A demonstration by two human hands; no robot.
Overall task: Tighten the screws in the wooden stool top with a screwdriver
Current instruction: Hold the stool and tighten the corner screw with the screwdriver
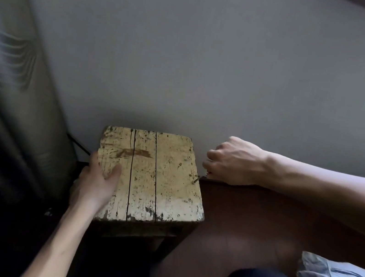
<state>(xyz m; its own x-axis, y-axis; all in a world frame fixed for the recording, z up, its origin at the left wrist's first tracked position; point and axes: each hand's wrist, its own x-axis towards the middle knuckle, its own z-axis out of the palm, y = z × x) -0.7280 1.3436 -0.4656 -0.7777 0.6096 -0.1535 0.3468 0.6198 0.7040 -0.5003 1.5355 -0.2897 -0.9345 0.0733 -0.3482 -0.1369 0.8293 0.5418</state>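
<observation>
- Stool top (164,183): three worn planks with flaking pale paint, lying level beside the person's knee (218,253) and close against the grey wall (212,70). It is judged rigid and moderately heavy. The wood looks old and dry, with open cracks between the planks, so it may split or strip under excess torque.
- Left hand (94,181): grips the left edge of the top, with the thumb (114,170) flat on the surface. The other digits lie along and over the edge, partly out of sight. This is the recommended hold, since it counters rotation of the stool.
- Right hand (233,161): fingers (212,155) are curled tight round the handle of the screwdriver (198,178). The handle is hidden in the fist, and only the thin metal shaft shows.
- Shaft tip: meets the top near its right edge, at a tilt. The screw beneath it is too small to make out.
- Handling: flaked paint probably gives poor purchase. Press along the shaft axis and bring the shaft nearer upright to limit slipping out of the screw head.
</observation>
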